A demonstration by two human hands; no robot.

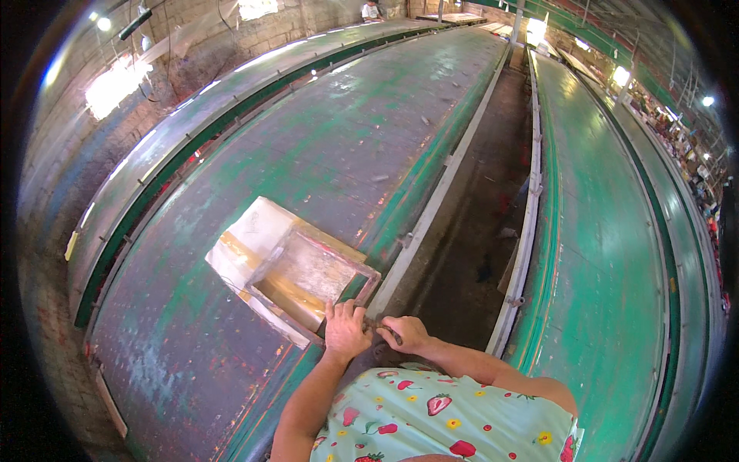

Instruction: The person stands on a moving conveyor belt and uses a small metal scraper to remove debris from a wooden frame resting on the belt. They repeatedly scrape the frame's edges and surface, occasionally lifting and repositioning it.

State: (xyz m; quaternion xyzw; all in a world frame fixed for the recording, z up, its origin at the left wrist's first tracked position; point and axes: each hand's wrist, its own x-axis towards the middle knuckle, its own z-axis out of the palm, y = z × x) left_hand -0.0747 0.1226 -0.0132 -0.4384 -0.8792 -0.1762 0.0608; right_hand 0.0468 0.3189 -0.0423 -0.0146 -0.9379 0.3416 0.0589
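Observation:
A wooden frame [362,270] with open middle lies on the near part of the long table. Beneath it sits a whitish sheet of cardboard [258,223] with brown tape strips, tilted to the table's edge. My left hand [346,329] is at the frame's near corner, its fingers bent over the edge there. Just to its right, my right hand [406,334] is closed around a small dark brown piece [391,333], too small to name, which sticks out toward the left hand. Both hands are close together at the table's edge, in front of my body.
The long green and dark table [308,162] runs away from me, edged by a pale metal rail [462,154]. To the right, a dark aisle [469,223] separates it from another green table [600,231]. A person [372,11] is far off by the brick wall.

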